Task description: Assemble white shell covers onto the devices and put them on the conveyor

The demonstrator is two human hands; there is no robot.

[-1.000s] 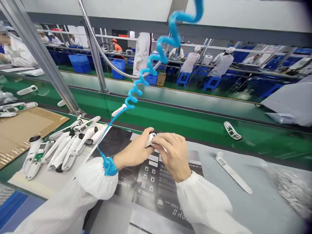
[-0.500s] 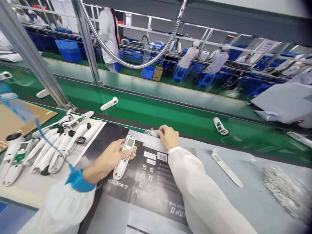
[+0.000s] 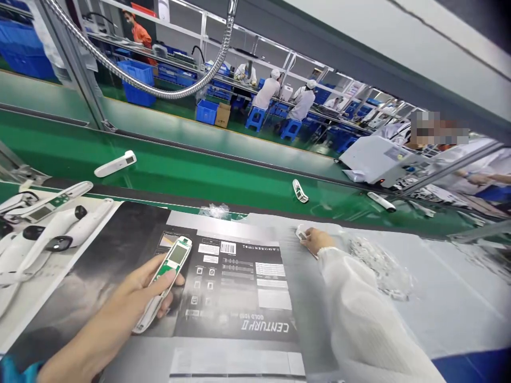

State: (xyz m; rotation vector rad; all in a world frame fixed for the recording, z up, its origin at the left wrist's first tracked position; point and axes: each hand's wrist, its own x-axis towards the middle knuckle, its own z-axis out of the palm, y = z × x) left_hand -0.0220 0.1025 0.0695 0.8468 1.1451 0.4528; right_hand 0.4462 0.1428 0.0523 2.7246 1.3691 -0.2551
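White plastic device (image 3: 170, 274) with exposed green board sits clasped in the left hand (image 3: 133, 290), long axis slanting up-right above the printed sheet (image 3: 235, 282), while the right hand (image 3: 317, 240), farther off at centre right, appears to pinch a small white part (image 3: 301, 232).

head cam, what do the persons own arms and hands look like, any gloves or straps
The left hand and right hand are both bare, with no gloves. The right arm wears a loose white sleeve gathered at the cuff. A blue wrist strap shows at the left wrist, cut off by the frame's edge.
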